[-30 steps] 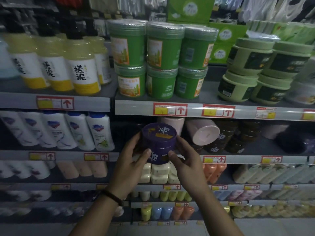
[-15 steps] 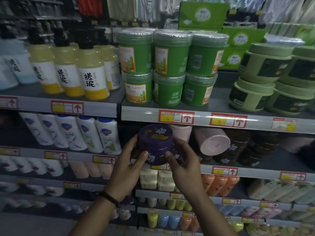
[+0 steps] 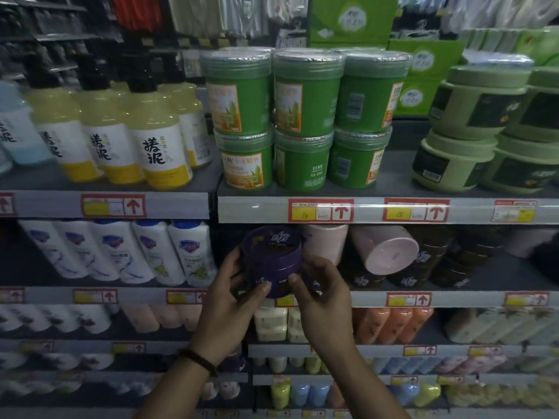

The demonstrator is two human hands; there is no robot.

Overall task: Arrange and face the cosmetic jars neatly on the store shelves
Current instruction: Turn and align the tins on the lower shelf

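Head view: both hands grip purple jar [image 3: 272,261], left hand [image 3: 230,300] on its side, right hand [image 3: 323,294] opposite.
Change vs 1 s ago: jar now higher, nearer second shelf [image 3: 453,297] slot, lid tilted toward cam.
Meaning: placement imminent, facing not done.
Hidden: jar label partly under fingers; pink jar [image 3: 384,255] lies tipped; dark jars [image 3: 438,261] dim, unreadable.

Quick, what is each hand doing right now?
Left hand: shut on the purple jar.
Right hand: shut on the same jar.
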